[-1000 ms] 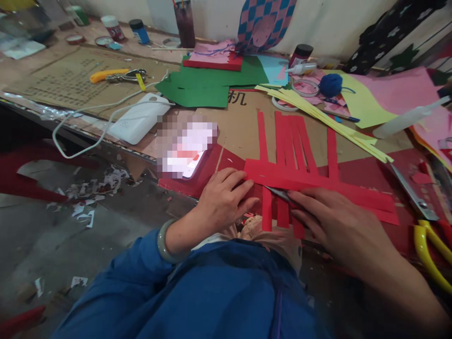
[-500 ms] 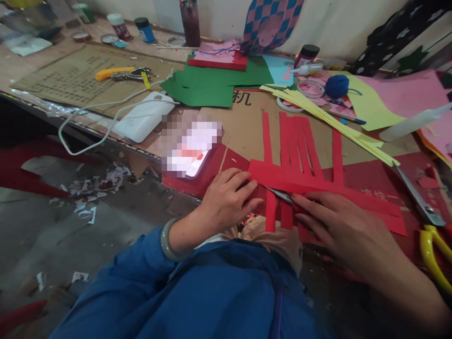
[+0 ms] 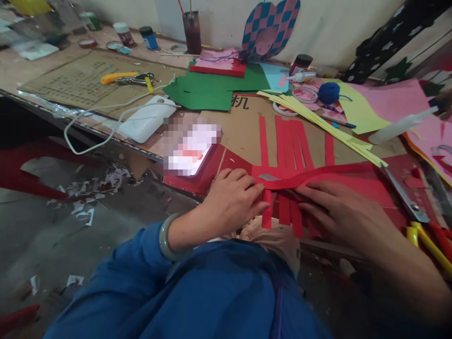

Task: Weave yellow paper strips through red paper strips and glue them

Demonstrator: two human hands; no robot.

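A folded sheet of red paper lies along the table's front edge, with a narrow flap lifted along it. My left hand has curled fingers pressing the paper's left end, thumb below. My right hand is closed around a knife, its handle hidden under the fingers. The knife's grey pointed blade pokes out above the flap, close to my left fingertips. Several red paper strips run crosswise under the sheet, their ends showing on both sides.
A lit phone and a white power bank with cable lie left. Yellow strips and scissors with yellow handles lie right. Green paper, a blue yarn ball and orange-handled pliers are farther back.
The blade has moved up through the red paper, and its tip now shows above it. A narrow flap has risen along the sheet. Both hands keep nearly the same places.
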